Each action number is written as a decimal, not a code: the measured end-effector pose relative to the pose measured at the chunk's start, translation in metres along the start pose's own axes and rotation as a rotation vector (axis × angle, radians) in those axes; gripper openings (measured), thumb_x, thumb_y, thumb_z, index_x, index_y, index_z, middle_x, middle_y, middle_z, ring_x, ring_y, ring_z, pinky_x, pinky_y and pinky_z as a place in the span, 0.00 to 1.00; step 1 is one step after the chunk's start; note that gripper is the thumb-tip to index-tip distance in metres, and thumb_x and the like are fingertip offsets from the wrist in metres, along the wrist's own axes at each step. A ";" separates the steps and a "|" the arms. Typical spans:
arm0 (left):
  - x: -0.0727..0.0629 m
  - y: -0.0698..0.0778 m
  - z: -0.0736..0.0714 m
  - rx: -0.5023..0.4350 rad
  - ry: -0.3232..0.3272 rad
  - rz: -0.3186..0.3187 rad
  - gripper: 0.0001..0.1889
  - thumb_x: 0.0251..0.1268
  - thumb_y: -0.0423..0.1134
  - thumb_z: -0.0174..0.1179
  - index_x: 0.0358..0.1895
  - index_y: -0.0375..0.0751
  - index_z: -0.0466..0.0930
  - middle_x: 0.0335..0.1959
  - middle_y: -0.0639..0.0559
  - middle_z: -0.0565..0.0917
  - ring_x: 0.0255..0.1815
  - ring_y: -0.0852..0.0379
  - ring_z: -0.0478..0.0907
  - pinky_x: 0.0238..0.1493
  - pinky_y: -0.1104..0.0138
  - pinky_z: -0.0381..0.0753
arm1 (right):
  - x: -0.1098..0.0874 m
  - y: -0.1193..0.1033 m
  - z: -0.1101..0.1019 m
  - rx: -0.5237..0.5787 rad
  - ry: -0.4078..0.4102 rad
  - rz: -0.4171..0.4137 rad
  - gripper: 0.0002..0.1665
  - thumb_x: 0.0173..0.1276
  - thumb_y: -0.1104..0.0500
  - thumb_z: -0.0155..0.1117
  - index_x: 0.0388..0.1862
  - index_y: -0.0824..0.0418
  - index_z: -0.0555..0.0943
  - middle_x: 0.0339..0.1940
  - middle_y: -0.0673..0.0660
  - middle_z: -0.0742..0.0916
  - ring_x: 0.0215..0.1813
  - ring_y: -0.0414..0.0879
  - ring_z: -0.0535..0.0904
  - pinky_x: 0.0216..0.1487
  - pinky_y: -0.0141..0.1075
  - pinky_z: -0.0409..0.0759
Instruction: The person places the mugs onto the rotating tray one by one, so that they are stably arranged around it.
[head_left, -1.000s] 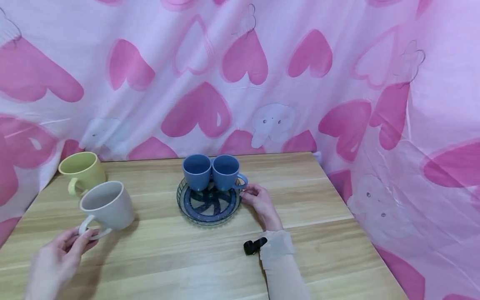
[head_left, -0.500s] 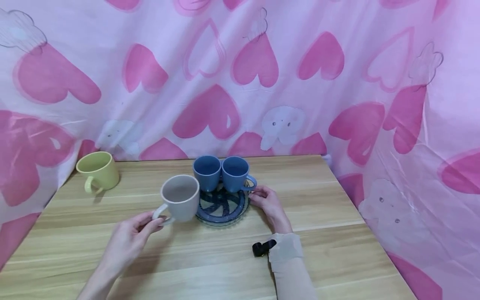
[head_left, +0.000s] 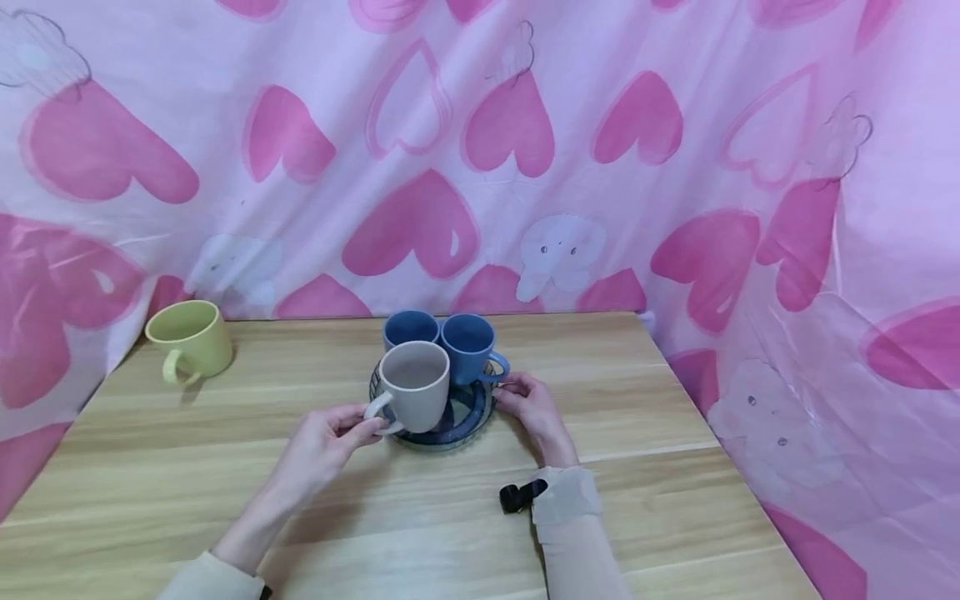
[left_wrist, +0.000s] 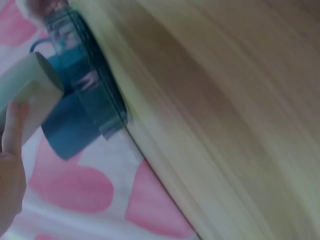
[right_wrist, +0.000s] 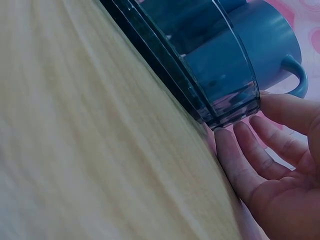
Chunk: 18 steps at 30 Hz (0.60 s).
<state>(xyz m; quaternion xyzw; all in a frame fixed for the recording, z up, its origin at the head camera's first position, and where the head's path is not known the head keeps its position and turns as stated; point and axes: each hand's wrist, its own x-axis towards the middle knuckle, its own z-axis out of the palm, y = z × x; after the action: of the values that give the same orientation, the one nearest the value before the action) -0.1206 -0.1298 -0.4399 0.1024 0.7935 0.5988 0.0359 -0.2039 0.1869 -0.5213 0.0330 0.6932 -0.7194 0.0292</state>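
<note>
In the head view, my left hand (head_left: pixel 322 446) pinches the handle of a light grey mug (head_left: pixel 416 387). The mug hangs upright over the front left of a round clear-walled tray (head_left: pixel 457 429) with a dark blue patterned base. Two blue mugs stand side by side at the tray's back; the right blue mug (head_left: pixel 468 343) has its handle to the right, and the left blue mug (head_left: pixel 408 327) is partly hidden by the grey one. With relaxed fingers, my right hand (right_wrist: pixel 285 165) touches the tray's outer wall and rim on the right.
A yellow mug (head_left: pixel 191 340) stands at the table's back left corner. The wooden table (head_left: pixel 652 500) ends at a pink heart-patterned cloth (head_left: pixel 570 183) behind and to the right. A black device (head_left: pixel 517 497) is strapped near my right wrist.
My left hand has carried the grey mug rightward from beside the yellow mug to over the tray. My right hand stays at the tray's right side, and the blue mugs have not moved.
</note>
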 end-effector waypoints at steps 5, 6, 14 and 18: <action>0.007 -0.001 0.011 -0.021 -0.018 -0.071 0.15 0.64 0.38 0.66 0.50 0.34 0.85 0.39 0.45 0.88 0.42 0.53 0.84 0.44 0.69 0.83 | 0.001 -0.001 0.000 -0.013 -0.002 0.004 0.19 0.64 0.72 0.66 0.52 0.75 0.76 0.38 0.60 0.83 0.39 0.46 0.80 0.45 0.36 0.84; 0.008 0.000 0.013 -0.017 -0.018 -0.073 0.15 0.64 0.40 0.67 0.49 0.35 0.85 0.39 0.46 0.88 0.42 0.53 0.83 0.44 0.68 0.82 | 0.002 -0.001 0.000 -0.016 0.001 -0.003 0.19 0.64 0.71 0.66 0.53 0.75 0.76 0.39 0.61 0.83 0.40 0.46 0.80 0.45 0.37 0.83; 0.014 -0.006 0.029 -0.006 -0.092 -0.046 0.10 0.62 0.38 0.68 0.44 0.36 0.88 0.34 0.43 0.87 0.36 0.57 0.79 0.36 0.68 0.81 | 0.000 0.000 -0.002 -0.005 -0.044 -0.089 0.16 0.61 0.69 0.69 0.47 0.72 0.78 0.36 0.59 0.84 0.38 0.44 0.81 0.42 0.35 0.84; 0.016 -0.008 0.036 -0.021 -0.171 -0.040 0.12 0.63 0.37 0.67 0.45 0.34 0.87 0.36 0.41 0.87 0.36 0.56 0.80 0.36 0.69 0.80 | -0.002 0.001 0.001 -0.004 -0.026 -0.054 0.17 0.61 0.71 0.67 0.49 0.73 0.77 0.38 0.60 0.84 0.40 0.45 0.80 0.44 0.37 0.84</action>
<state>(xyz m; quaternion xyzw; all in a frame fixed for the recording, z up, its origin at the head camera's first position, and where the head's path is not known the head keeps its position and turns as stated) -0.1306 -0.0951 -0.4564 0.1369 0.7830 0.5954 0.1167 -0.2022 0.1861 -0.5220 0.0050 0.6948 -0.7190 0.0187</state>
